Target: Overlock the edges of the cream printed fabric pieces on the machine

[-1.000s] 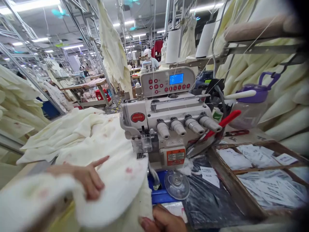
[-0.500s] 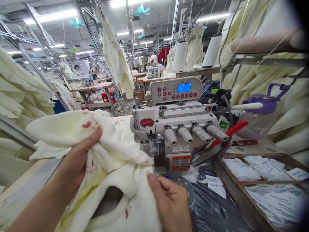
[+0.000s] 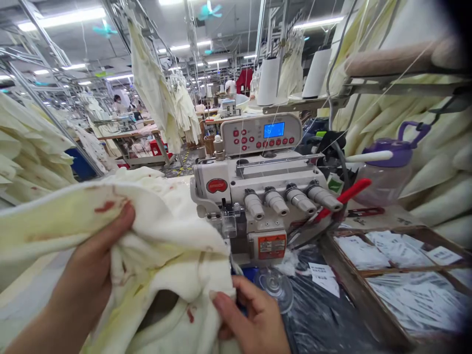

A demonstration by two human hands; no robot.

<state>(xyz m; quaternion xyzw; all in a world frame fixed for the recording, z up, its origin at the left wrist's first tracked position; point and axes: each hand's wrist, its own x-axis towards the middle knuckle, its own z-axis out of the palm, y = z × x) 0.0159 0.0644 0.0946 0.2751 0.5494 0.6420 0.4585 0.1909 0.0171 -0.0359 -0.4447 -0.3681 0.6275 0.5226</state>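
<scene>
A cream fleece garment [image 3: 162, 246] with small red prints is bunched up in front of me. My left hand [image 3: 92, 265] grips its upper left fold, thumb on top. At the garment's lower right edge my right hand [image 3: 250, 319] pinches the cloth. The white overlock sewing machine [image 3: 258, 196] stands just right of the cloth, its presser foot [image 3: 228, 226] close to the garment's edge. On top of the machine is a control panel [image 3: 261, 132] with a blue screen.
A wooden tray [image 3: 398, 265] of white labels lies at the right. A purple-lidded bottle [image 3: 387, 167] and red-handled tool [image 3: 342, 196] sit behind the machine. Thread cones [image 3: 269, 81] stand above. Cream garments hang and pile all around. Other workstations are in the background.
The garment went from lying flat under my left hand to being lifted and bunched in both hands. Since half a second ago, both hands have shifted slightly left and lower.
</scene>
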